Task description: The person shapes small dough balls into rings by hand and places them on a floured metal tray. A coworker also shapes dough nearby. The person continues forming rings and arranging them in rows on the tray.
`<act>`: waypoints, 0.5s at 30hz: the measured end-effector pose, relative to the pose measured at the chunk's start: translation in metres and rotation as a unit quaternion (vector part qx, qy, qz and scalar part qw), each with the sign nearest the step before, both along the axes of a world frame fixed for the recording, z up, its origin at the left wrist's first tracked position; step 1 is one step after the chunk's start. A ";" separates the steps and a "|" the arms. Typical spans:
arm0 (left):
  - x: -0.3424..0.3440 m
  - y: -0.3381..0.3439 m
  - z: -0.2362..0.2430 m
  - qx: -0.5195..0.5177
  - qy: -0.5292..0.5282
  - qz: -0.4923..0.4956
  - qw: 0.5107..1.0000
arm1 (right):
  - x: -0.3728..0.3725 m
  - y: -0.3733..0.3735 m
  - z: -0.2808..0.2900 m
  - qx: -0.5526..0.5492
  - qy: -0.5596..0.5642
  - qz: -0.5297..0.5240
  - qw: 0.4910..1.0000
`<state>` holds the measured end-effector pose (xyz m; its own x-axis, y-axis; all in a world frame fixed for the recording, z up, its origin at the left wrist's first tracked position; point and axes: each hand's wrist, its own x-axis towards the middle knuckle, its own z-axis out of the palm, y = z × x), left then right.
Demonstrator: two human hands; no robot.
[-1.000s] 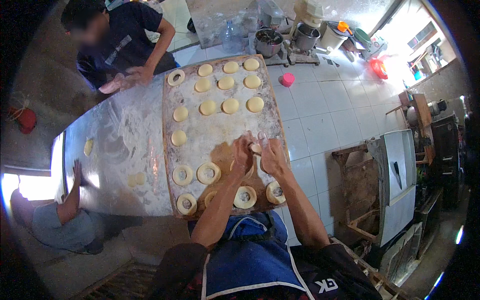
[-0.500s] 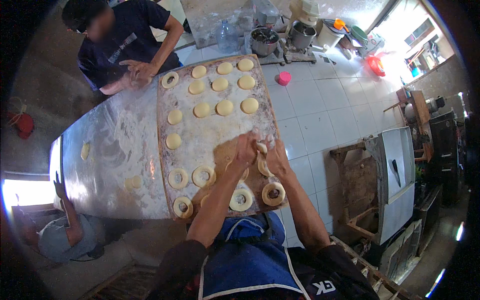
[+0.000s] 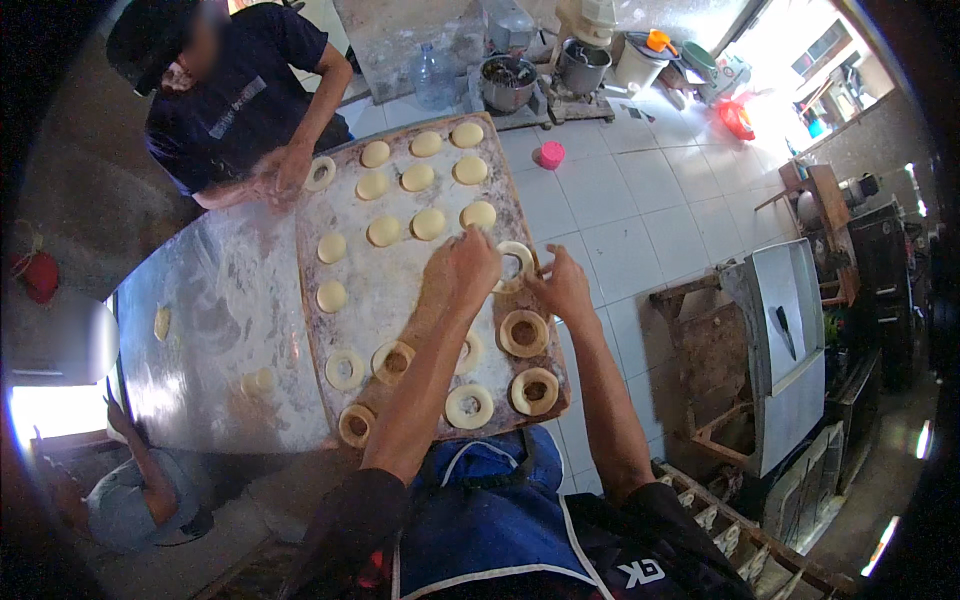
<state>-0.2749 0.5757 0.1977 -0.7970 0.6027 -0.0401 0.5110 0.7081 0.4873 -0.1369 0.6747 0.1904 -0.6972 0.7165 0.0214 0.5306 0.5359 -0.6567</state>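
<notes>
A floured wooden board (image 3: 390, 285) carries several round dough discs (image 3: 428, 223) at its far end and several dough rings (image 3: 524, 333) near me. Between my left hand (image 3: 462, 270) and my right hand (image 3: 562, 287) a dough ring (image 3: 516, 262) is held just above the board's right edge. Both hands pinch its rim, the left from the left side, the right from the near right. My left forearm hides part of one ring on the board.
A person in a dark shirt (image 3: 232, 105) across the metal table (image 3: 205, 330) handles a dough ring (image 3: 320, 172). Pots (image 3: 508, 80), a water bottle (image 3: 435, 75) and a pink cup (image 3: 550, 154) stand on the tiled floor. Another person (image 3: 130, 490) sits lower left. A metal cabinet (image 3: 785, 330) stands right.
My hands have moved up the board with a dough ring stretched between them. The person opposite has picked up a ring at the board's far left corner.
</notes>
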 end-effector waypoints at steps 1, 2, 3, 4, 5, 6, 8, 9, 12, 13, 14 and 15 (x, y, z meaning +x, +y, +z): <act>-0.002 -0.005 0.004 -0.001 -0.026 -0.007 1.000 | 0.006 -0.002 -0.007 0.069 -0.042 0.002 0.997; -0.004 -0.013 0.008 0.029 -0.027 -0.021 0.999 | 0.010 -0.001 -0.014 0.054 -0.002 0.016 0.998; -0.005 -0.019 0.012 0.032 -0.035 -0.012 0.999 | 0.012 -0.001 -0.018 0.011 0.012 0.026 1.000; -0.004 -0.022 0.015 0.044 -0.024 -0.050 0.997 | 0.013 -0.001 -0.020 -0.046 -0.015 0.019 0.999; -0.002 -0.024 0.018 0.032 -0.019 -0.062 0.997 | 0.014 -0.002 -0.021 -0.028 0.028 0.044 0.998; 0.000 -0.026 0.021 0.019 -0.014 -0.073 0.997 | 0.014 -0.004 -0.020 -0.025 0.034 0.053 0.998; 0.002 -0.029 0.028 0.027 -0.010 -0.069 0.997 | 0.010 -0.010 -0.015 0.013 0.023 0.065 0.998; 0.001 -0.033 0.030 0.032 -0.008 -0.066 0.997 | 0.007 -0.013 -0.012 0.047 0.005 0.068 0.997; -0.004 -0.080 0.029 0.145 -0.040 0.043 0.988 | -0.003 -0.030 -0.010 0.148 0.001 0.061 0.987; -0.010 -0.110 0.027 0.123 -0.036 0.071 0.989 | -0.008 -0.037 -0.011 0.204 0.032 0.067 0.976; -0.015 -0.146 0.023 0.127 -0.009 0.101 0.987 | -0.013 -0.041 -0.012 0.174 -0.017 0.038 0.984; -0.018 -0.180 0.016 0.136 -0.043 0.139 0.980 | -0.020 -0.044 -0.014 0.168 -0.040 0.022 0.985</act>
<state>-0.2933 0.3957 0.2140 -0.9326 0.3605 0.0186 0.2660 0.6515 0.7105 -0.1572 0.6303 0.1767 -0.7372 0.6469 0.1953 0.5443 0.7397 -0.3958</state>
